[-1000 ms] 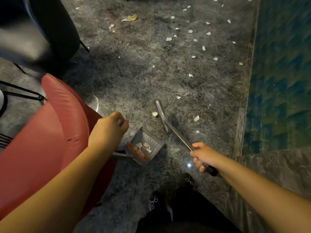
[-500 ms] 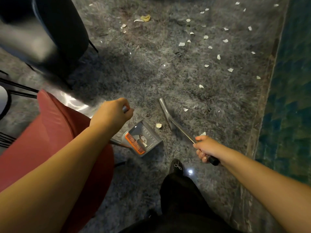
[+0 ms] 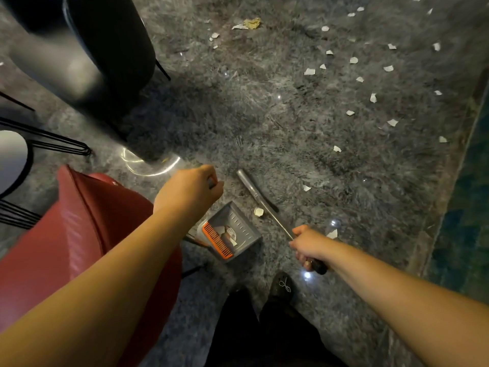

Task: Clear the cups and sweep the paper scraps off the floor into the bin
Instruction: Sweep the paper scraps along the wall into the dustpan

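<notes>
On the grey floor [image 3: 264,123], a dustpan [image 3: 232,234] is being held by the left hand [image 3: 190,189], curled round its handle, while a broom [image 3: 260,197] is being gripped by the right hand [image 3: 308,245]. One paper scrap [image 3: 258,211] is being swept panward; farther scraps [image 3: 352,75] likely call for stepping forward.

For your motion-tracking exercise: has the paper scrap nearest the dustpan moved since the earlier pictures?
Yes. The paper scrap has moved toward the dustpan mouth, pushed by the broom, judged against the other scraps on the floor.

grey marbled floor [image 3: 264,115], scattered paper scraps [image 3: 309,72], dustpan [image 3: 232,231], broom head [image 3: 254,190]
</notes>
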`<state>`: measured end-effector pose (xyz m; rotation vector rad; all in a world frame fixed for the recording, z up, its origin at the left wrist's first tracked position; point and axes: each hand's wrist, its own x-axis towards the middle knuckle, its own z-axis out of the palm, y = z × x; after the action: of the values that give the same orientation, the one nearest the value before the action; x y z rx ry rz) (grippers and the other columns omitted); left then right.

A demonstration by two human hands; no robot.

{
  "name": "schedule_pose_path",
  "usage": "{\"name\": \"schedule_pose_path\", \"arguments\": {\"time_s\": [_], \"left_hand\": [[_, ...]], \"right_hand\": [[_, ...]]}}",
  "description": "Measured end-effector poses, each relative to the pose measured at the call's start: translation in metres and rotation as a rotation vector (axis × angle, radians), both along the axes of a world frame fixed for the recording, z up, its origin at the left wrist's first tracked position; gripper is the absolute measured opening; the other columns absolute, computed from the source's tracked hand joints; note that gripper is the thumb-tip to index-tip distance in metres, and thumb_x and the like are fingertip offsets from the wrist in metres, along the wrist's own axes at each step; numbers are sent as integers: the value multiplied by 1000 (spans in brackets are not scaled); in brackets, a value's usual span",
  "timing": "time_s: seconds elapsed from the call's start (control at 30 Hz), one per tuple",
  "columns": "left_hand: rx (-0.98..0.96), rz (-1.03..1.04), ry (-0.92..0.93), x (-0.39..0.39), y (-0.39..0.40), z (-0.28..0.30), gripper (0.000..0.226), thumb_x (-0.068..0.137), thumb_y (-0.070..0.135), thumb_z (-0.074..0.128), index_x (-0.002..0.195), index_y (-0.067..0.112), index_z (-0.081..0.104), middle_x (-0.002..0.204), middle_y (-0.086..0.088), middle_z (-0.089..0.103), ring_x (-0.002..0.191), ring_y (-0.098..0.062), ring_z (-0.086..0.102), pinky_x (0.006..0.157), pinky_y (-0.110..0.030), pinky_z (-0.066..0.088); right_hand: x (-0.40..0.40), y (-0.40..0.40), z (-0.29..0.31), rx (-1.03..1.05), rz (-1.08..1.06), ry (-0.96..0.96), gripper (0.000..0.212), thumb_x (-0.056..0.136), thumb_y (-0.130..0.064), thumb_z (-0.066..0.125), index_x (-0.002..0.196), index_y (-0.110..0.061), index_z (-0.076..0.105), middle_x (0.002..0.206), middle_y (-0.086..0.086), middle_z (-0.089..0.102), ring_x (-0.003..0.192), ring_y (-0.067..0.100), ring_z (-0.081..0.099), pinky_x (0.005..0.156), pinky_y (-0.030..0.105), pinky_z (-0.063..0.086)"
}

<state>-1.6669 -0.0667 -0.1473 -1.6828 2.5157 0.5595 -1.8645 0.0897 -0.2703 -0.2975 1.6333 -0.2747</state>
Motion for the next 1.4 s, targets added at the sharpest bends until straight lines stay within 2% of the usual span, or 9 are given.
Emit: {"name": "schedule_pose_path", "arguments": {"time_s": [0.13,0.23,0.37,0.57,0.73,0.87,1.1,1.27,1.4], "left_hand": [[10,17,-2,0,-17,-1,21,93,43,60,90,22,61,71,1,60,64,-18,58,54,-30,44],[14,28,6,-2,-32,1,22,92,44,60,87,23,61,71,2,58,67,-20,58,57,-29,40],[55,34,47,-7,-49,6,24,92,41,60,86,18,61,73,0,59,66,-17,56,56,-31,43],[74,-109,77,-14,-60,16,23,91,41,62,80,22,57,71,1,60,68,-20,58,63,-39,53],[84,-203,110,-39,-68,26,21,91,38,63,85,19,61,72,0,62,67,-19,59,61,-36,51],[108,-256,116,-76,-75,30,19,92,39,62,88,20,61,77,-4,64,72,-22,60,66,-39,54],[125,-464,24,-173,-93,20,16,97,36,56,95,20,58,83,-4,65,75,-25,61,61,-35,48],[129,-528,-38,-232,-107,13,19,97,38,55,98,20,59,85,-6,66,75,-26,62,63,-40,52],[108,-498,-16,-256,-119,6,17,95,38,57,89,22,55,80,-5,65,72,-26,61,61,-40,52]], "right_hand": [[0,-6,9,77,-118,-170,40,98,-5,39,132,-25,33,57,4,41,30,5,34,37,10,30],[-7,-6,23,107,-230,-232,33,100,-7,40,125,-28,36,56,2,39,30,3,32,35,9,28],[-8,1,43,83,-273,-215,28,100,-10,43,119,-30,38,50,0,42,31,4,33,34,10,28],[-11,3,63,14,-405,-142,34,99,-10,43,128,-27,37,54,2,42,31,4,33,33,11,27],[-24,5,77,-53,-550,-70,31,99,-7,42,124,-25,43,57,4,40,32,5,31,33,12,24],[-49,11,75,-73,-587,25,31,97,-5,41,123,-22,42,58,5,38,31,6,31,34,12,23],[-131,8,60,-45,-617,110,38,98,-6,43,131,-23,35,62,9,42,29,8,35,36,13,27],[-185,-9,49,-21,-593,123,24,98,-3,39,109,-24,36,60,8,39,30,7,33,36,13,26],[-209,-23,24,47,-486,155,31,96,-2,37,120,-21,41,62,10,43,32,11,36,37,15,30]]}}
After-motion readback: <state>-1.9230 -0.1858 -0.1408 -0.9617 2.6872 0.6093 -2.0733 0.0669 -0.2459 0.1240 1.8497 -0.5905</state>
